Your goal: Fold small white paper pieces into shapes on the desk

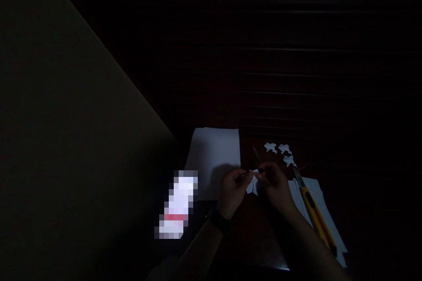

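Between my hands is a small folded white paper piece (252, 187), with creases running toward its top. My left hand (232, 189), a dark band at its wrist, pinches the paper's upper left side. The fingers of my right hand (274, 183) close on its upper right side. Just beyond the right fingers lies a thin pointed tool (256, 153), partly hidden, its kind unclear in the dim light. Several small folded paper figures (270, 147) lie farther back on the right.
White paper sheets (214, 149) lie behind my left hand. A yellow utility knife (314, 213) with its blade out rests on more paper (329, 215) at right. On the left glows a pixelated bright screen (178, 202). A pale wall (66, 140) bounds the left side.
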A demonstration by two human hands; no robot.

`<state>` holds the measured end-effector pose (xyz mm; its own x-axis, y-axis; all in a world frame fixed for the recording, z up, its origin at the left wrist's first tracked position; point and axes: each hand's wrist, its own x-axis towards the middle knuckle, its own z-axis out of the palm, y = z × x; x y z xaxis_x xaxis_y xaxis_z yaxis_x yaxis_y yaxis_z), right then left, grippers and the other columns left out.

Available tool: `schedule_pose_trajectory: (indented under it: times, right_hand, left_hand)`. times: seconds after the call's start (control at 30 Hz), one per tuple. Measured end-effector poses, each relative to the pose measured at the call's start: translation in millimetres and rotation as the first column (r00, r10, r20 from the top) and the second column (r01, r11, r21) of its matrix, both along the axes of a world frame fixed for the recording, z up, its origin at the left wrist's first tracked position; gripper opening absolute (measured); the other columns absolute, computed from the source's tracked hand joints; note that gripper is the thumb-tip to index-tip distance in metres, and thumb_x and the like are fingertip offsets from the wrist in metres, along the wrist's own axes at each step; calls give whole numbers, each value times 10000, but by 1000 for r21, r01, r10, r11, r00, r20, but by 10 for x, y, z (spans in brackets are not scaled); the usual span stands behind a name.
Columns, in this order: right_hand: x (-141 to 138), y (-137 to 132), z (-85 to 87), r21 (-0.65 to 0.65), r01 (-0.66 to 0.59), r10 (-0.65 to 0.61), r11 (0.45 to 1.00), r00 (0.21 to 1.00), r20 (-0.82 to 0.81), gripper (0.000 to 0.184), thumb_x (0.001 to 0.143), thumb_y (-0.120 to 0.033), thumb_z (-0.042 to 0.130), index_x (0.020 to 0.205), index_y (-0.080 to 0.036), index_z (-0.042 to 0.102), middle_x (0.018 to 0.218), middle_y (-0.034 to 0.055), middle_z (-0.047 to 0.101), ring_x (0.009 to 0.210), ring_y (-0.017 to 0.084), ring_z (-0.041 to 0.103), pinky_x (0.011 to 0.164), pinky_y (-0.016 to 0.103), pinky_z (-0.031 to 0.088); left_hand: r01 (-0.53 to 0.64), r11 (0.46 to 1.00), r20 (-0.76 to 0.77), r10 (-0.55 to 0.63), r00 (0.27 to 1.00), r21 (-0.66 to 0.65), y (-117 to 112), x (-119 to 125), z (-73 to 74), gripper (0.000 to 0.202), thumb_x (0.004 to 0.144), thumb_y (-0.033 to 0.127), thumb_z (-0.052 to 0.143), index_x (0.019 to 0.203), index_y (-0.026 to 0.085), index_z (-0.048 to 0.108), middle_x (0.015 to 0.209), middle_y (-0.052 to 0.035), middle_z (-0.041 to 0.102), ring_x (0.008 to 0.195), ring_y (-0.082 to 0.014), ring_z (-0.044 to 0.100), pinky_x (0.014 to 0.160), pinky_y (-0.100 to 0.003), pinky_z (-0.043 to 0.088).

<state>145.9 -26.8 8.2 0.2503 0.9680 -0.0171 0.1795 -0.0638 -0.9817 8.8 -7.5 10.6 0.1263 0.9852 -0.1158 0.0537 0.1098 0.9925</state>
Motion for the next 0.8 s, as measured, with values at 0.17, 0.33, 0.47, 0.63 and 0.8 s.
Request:
schedule_pose_trajectory:
  times: [0.17,0.33,0.47,0.63,0.8]
  right_hand:
    - [-45,-31,58,56,30,-33,998,998,56,193,752,-269,634,894,-233,508,689,-14,556,606,155,523,550,259,414]
    - [-15,-32,107,19,-71,71,997,997,-12,335,691,-310,696,986,-234,557,767,6,584,668,174,556,585,281,448]
    - [15,-19,96,-14,-96,96,995,995,-14,322,691,-302,696,986,-236,586,746,-7,553,635,160,542,544,265,437]
    - [47,-11,106,-27,-112,113,993,994,12,274,693,-265,687,953,-229,606,719,-20,522,603,144,513,522,253,414]
    - [90,-20,132,-12,-130,131,991,990,58,265,691,-197,668,944,-227,594,681,-29,512,602,145,501,543,258,409]
  left_hand:
    - [-35,999,1,35,999,-16,12,-1,39,309,721,449,619,667,149,672,589,0,590,539,-112,504,481,-203,346]
    - [-78,996,67,80,994,-33,22,-23,44,337,722,464,616,663,136,667,592,4,576,541,-103,484,489,-201,343]
    - [-67,997,49,69,996,-40,8,-23,31,359,732,476,602,653,130,654,562,12,544,515,-93,456,469,-198,325]
    - [-44,998,15,44,999,-40,-17,0,41,352,761,460,577,667,129,647,566,11,531,523,-92,450,466,-194,318]
    - [-13,999,0,13,1000,-29,-28,27,58,313,750,447,596,700,144,655,617,-5,592,564,-114,517,474,-192,350]
